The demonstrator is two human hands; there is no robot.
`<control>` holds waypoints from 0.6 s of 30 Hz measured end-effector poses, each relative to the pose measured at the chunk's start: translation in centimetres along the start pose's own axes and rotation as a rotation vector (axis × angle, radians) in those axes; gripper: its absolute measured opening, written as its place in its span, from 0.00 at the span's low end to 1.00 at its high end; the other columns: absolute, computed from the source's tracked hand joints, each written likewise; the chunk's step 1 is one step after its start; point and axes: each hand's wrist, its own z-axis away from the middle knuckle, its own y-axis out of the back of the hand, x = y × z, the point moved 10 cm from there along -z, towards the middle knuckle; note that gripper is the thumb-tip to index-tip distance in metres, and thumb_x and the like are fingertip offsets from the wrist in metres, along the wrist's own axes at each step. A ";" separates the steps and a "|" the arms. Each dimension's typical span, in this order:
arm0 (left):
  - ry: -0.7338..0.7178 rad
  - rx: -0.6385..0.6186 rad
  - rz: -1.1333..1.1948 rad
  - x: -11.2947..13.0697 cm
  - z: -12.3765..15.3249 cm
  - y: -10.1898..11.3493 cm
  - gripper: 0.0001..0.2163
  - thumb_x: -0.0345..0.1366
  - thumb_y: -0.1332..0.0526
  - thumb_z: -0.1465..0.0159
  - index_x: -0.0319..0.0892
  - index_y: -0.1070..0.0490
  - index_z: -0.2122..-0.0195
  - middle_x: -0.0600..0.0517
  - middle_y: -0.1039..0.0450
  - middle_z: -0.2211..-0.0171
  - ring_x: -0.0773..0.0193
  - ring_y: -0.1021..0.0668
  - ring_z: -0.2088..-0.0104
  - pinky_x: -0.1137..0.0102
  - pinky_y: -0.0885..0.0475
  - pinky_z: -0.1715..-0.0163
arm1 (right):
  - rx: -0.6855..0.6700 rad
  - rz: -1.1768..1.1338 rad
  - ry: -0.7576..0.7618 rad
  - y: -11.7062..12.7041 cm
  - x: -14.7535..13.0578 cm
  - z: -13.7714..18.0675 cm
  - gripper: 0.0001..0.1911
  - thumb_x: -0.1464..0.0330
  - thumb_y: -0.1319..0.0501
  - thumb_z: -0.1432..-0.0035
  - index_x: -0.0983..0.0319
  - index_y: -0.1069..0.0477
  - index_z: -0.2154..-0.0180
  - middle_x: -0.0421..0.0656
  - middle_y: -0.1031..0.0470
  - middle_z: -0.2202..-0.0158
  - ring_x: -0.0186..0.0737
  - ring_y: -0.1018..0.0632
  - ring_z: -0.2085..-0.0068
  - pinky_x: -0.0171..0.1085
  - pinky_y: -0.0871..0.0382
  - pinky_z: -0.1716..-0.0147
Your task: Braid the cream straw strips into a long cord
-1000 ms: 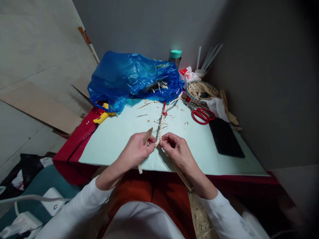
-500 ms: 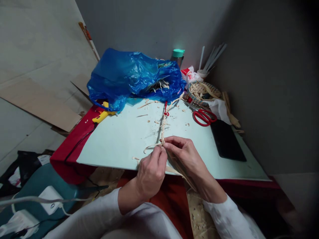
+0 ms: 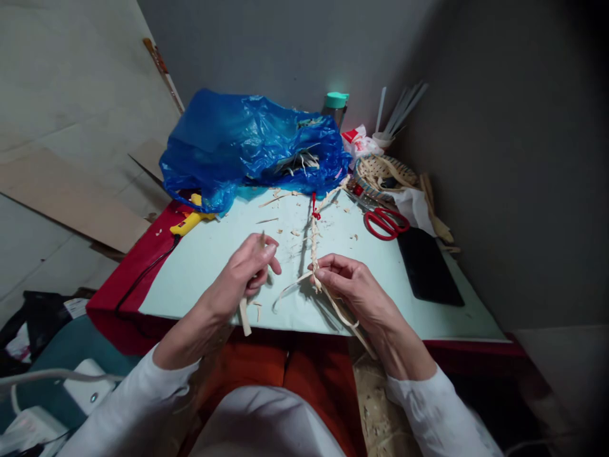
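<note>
A pale braided straw cord (image 3: 313,244) lies down the middle of the light green mat (image 3: 214,254), tied with a red thread (image 3: 314,209) near its far end. My right hand (image 3: 349,287) pinches the cord's near end, and loose strips trail from it toward my lap. My left hand (image 3: 247,270) is closed around a flat straw strip (image 3: 244,315), a little left of the cord and apart from it.
A blue plastic bag (image 3: 247,146) with straw fills the back. Red scissors (image 3: 385,222), a woven basket (image 3: 383,174), a black phone (image 3: 425,266) and a green-capped bottle (image 3: 335,108) sit at the right. A yellow glue gun (image 3: 190,222) lies left. Straw scraps litter the mat.
My left hand has left the cord's end and moved left with a flat strip in it. My right hand has kept its pinch on the cord.
</note>
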 end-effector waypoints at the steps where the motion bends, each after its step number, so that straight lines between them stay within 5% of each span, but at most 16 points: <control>1: 0.050 -0.067 0.039 -0.7 -0.4 -0.7 0.14 0.48 0.45 0.35 0.44 0.36 0.56 0.54 0.30 0.71 0.75 0.44 0.82 0.78 0.54 0.85 | -0.005 -0.001 0.004 0.0 0.0 0.0 0.13 0.63 0.30 0.53 0.64 0.28 0.68 0.39 0.28 0.73 0.28 0.33 0.75 0.30 0.45 0.77; 4: 0.136 -0.189 0.129 -2.2 -1.1 -2.3 0.18 0.52 0.49 0.35 0.41 0.33 0.60 0.52 0.32 0.75 0.75 0.46 0.83 0.77 0.57 0.86 | -0.030 0.001 0.030 -0.1 0.2 -0.1 0.12 0.63 0.31 0.51 0.64 0.28 0.67 0.39 0.27 0.72 0.29 0.32 0.74 0.30 0.43 0.76; 9: 0.184 -0.206 0.157 -2.9 -1.3 -3.1 0.16 0.47 0.45 0.36 0.37 0.32 0.71 0.57 0.41 0.82 0.77 0.49 0.85 0.78 0.58 0.86 | -0.049 0.037 0.059 0.0 0.1 -0.2 0.11 0.63 0.32 0.49 0.63 0.28 0.67 0.38 0.29 0.73 0.29 0.32 0.75 0.30 0.44 0.75; 18: 0.157 -0.238 0.051 -4.3 -1.1 -4.2 0.07 0.40 0.45 0.35 0.41 0.37 0.63 0.59 0.37 0.81 0.76 0.44 0.84 0.79 0.51 0.85 | -0.010 0.022 0.079 0.7 -0.2 0.2 0.13 0.62 0.32 0.49 0.63 0.29 0.65 0.38 0.31 0.73 0.28 0.36 0.76 0.30 0.47 0.78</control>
